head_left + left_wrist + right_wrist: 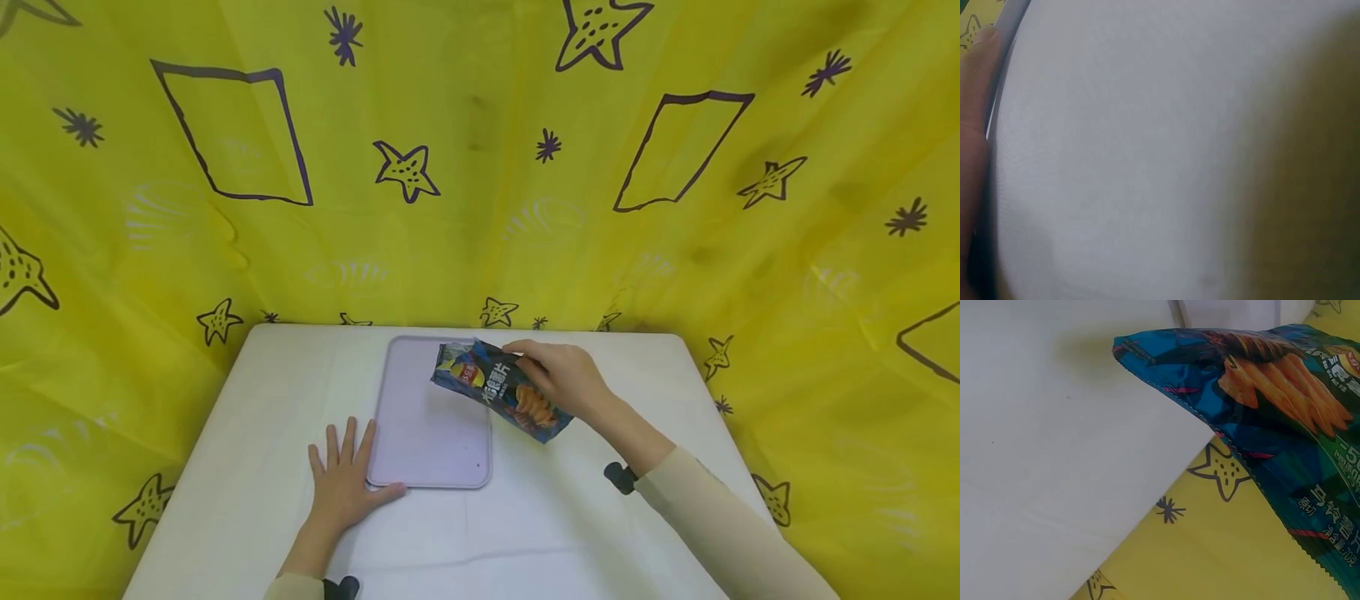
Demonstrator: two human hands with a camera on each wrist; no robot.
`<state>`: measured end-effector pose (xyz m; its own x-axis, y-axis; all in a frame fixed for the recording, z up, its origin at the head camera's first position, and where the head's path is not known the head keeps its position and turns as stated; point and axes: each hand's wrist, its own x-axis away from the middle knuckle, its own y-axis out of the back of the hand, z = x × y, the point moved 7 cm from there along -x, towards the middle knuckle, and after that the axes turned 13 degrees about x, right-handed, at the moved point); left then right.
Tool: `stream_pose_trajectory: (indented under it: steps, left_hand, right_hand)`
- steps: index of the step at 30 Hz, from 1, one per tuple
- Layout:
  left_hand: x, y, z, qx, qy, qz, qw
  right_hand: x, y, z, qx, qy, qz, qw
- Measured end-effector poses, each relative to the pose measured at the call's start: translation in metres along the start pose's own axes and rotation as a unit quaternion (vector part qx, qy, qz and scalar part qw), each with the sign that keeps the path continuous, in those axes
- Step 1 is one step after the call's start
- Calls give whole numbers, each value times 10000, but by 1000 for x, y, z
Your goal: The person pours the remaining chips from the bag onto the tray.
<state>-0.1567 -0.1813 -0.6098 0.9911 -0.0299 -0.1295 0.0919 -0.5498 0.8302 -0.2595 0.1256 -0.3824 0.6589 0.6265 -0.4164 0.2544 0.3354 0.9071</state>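
Observation:
My right hand [570, 379] grips a dark blue bag of potato chips [491, 385] by its upper edge. The bag hangs tilted above the right side of a pale purple tray [427, 450], with its lower right end past the tray's edge. In the right wrist view the chip bag [1260, 394] shows its printed front with pictured chips; the fingers are out of that view. My left hand [343, 490] lies with fingers spread at the tray's lower left corner, thumb along the near rim. Only part of the left hand [974, 125] shows in the left wrist view.
Under the tray is a white table [232, 483] with rounded far corners. A yellow curtain [480, 242] with drawn stars and frames surrounds it at the back and sides. Dark wrist mounts [619, 477] show at both sleeves.

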Motion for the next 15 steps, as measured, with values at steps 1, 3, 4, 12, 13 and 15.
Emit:
stream_pose_trajectory:
  steps: [1,3,4,12,13,15]
  left_hand:
    - [0,0,0,-15,33,45,10000]
    - [-1,-1,1,-26,98,133,9999]
    - [-2,-1,1,-30,124,173,9998]
    - [-3,-2,2,-75,147,253,9995]
    - [-2,-2,2,-83,144,245,9996]
    - [-2,-2,2,-93,141,227,9996]
  right_hand:
    - [-2,-1,0,32,-16,52,10000]
    - [-6,-1,0,50,-20,177,9998]
    - [-8,-2,1,70,-4,232,9997]
    - [-24,-3,9,372,229,617,9971]
    - [-26,-3,10,397,262,660,9967]
    - [-29,-5,12,463,320,759,9955]
